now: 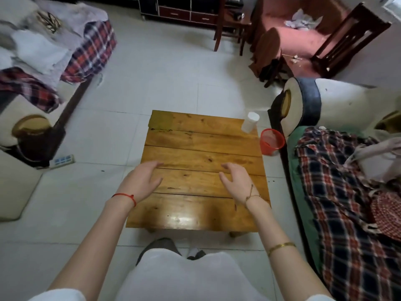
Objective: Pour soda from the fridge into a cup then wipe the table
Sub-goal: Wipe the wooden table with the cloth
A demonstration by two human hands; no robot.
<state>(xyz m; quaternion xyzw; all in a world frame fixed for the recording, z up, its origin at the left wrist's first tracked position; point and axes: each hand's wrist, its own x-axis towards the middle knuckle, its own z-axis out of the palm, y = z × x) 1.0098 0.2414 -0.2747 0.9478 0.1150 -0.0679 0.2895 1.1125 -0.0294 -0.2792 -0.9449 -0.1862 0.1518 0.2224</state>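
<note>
A low wooden worktop (199,157) of broad planks stands on a pale tiled floor (165,79), seen from above by a person standing at its near edge. Both hands hover over the near half of the planks, well apart from each other and holding nothing. The left hand (142,181) has its fingers nearly straight and pointing right, with a red string (124,195) round the wrist. The right hand (235,181) has its fingers loosely curved and pointing left, with a thin bracelet (251,195) at the wrist and a gold bangle (281,246) further up the forearm. Whether either hand touches the wood cannot be told.

A white cup (250,122) stands upright at the far right corner of the worktop, well apart from both hands. Just beside that corner, on the floor, sits a red mesh bin (271,141). A sofa (347,192) draped in a plaid cloth runs along the right, and another sofa (43,61) with plaid and white cloths lies on the left. A white power strip (63,160) lies on the floor at the left. At the far side stand a dark cabinet (184,9) and a wooden chair (347,38).
</note>
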